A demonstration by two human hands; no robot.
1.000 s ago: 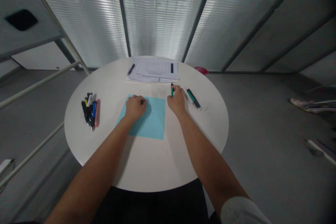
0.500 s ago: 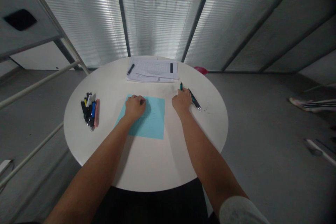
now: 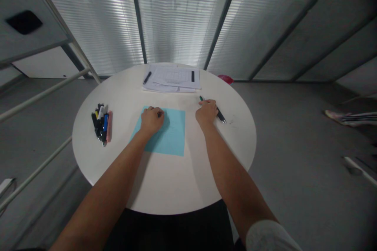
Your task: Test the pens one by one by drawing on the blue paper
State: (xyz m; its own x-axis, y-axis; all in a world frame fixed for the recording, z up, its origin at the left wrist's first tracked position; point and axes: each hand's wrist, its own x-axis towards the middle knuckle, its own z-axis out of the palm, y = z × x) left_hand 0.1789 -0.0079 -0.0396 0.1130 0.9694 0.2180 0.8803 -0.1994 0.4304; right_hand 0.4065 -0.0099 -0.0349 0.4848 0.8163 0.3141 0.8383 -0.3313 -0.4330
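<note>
Jutting past right hand [image 3: 206,111] on far side: green-ended pen [image 3: 201,98]

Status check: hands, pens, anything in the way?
Left hand curled on blue sheet, any grip unclear. Right hand over green-ended pen, grip hidden. Dark pen close alongside, partly covered by that hand.

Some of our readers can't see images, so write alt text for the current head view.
A person's left hand grips a dark object over a blue sheet, while the right hand partly covers some pens on a round white table. Another bunch of pens lies at left; papers lie near the far edge.
</note>
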